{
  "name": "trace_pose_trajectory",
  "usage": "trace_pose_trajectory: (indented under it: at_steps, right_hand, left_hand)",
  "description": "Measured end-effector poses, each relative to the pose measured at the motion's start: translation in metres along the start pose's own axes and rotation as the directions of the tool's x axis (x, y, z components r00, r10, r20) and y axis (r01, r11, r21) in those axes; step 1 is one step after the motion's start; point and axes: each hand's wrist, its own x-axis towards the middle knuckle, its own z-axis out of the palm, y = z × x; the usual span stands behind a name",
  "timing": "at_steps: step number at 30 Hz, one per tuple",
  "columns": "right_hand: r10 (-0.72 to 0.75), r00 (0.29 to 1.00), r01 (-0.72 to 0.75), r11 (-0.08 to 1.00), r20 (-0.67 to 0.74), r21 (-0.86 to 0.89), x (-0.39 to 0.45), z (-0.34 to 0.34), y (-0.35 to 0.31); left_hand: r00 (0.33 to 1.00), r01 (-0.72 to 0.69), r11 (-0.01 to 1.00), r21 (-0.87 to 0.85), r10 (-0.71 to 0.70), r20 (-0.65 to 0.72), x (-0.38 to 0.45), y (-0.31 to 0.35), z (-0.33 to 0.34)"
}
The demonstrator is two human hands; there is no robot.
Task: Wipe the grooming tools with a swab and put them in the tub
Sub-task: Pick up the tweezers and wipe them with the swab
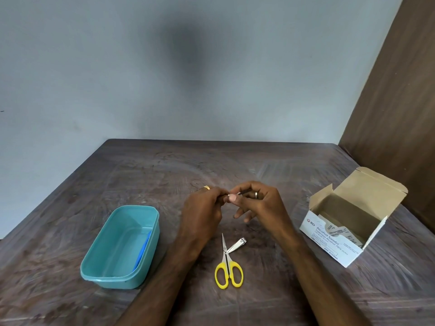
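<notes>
Both hands meet above the middle of the table. My left hand and my right hand pinch a thin dark tool and a small white swab between their fingertips; most of both is hidden by the fingers. Which hand has which I cannot tell. Yellow-handled scissors lie shut on the table in front of the hands, tips pointing away. A small metal nail clipper lies touching the scissors' blades on the right. The teal tub stands at the left with a blue flat tool leaning inside against its right wall.
An open white box of alcohol swabs stands at the right, lid flipped back, with sachets inside. A grey wall runs behind the table's far edge and a brown wooden panel rises at the right.
</notes>
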Motion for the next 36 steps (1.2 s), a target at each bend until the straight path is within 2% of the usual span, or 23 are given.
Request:
trace_pose_trajectory:
  at_steps: [8, 13, 19, 36]
  right_hand:
    - [-0.003, 0.998, 0.002, 1.0, -0.06, -0.013, 0.0027, 0.0027, 0.0046]
    - [-0.022, 0.99, 0.025, 0.999, -0.141, 0.02, 0.0022, 0.0037, 0.0039]
    - [-0.027, 0.982, 0.042, 0.996, -0.188, 0.079, 0.0004, 0.0025, 0.0004]
    - [0.033, 0.943, 0.053, 0.967, -0.332, 0.249, 0.003, -0.004, -0.0036]
  left_hand:
    - [0.995, 0.101, 0.984, -0.149, -0.102, 0.003, -0.0006, 0.0015, 0.0021]
    - [0.973, 0.23, 0.929, -0.291, -0.227, 0.044, -0.0001, -0.0028, 0.0089]
    - [0.957, 0.286, 0.855, -0.433, -0.28, 0.079, -0.002, 0.0009, 0.0077]
    - [0.958, 0.284, 0.872, -0.4, -0.275, 0.081, 0.0, -0.0026, 0.0052]
